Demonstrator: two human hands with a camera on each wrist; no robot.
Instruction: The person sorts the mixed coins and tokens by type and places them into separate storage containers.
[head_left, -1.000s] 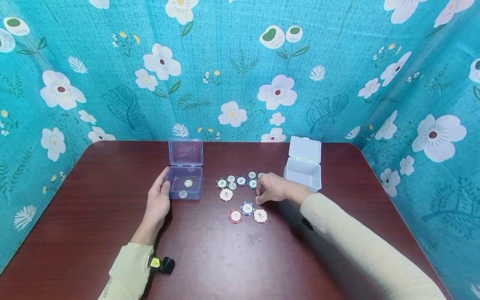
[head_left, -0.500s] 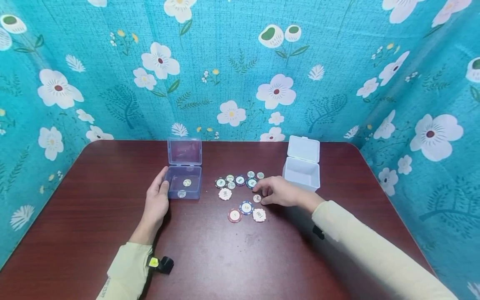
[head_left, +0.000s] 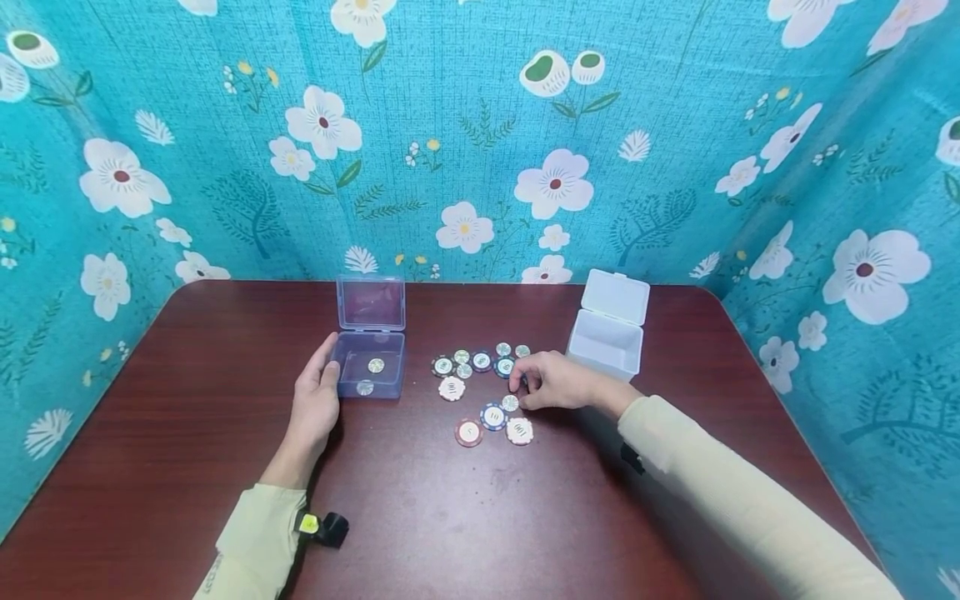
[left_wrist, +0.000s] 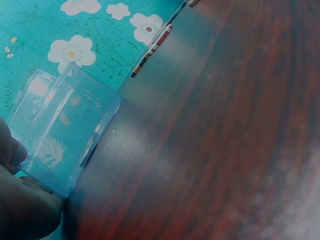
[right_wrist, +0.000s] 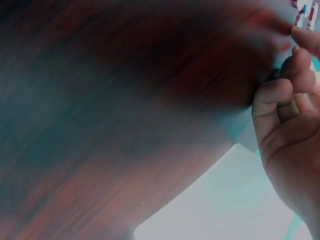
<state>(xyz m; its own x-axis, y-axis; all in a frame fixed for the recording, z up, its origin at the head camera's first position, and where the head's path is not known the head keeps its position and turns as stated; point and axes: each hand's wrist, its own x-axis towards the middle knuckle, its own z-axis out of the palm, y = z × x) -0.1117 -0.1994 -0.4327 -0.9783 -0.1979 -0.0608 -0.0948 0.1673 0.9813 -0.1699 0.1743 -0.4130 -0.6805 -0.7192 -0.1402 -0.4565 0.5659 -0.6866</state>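
- Bluish plastic box [head_left: 388, 389] is standing open at left, holding at least one coin [head_left: 377, 366].
- Left hand [head_left: 317, 396] is pinching its left wall.
- Right hand [head_left: 557, 382] is holding thumb and forefinger apart; can't tell if touching silver coin [head_left: 510, 403].
- Silver coin is lying mid-table, beside blue chip [head_left: 492, 417]; other chips [head_left: 452, 388] are lying around it.
- White box [head_left: 611, 337] is standing open at far right.

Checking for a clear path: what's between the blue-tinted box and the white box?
Poker chips and shiny discs on the table, plus the right hand, close to the white box. Head view shows it.
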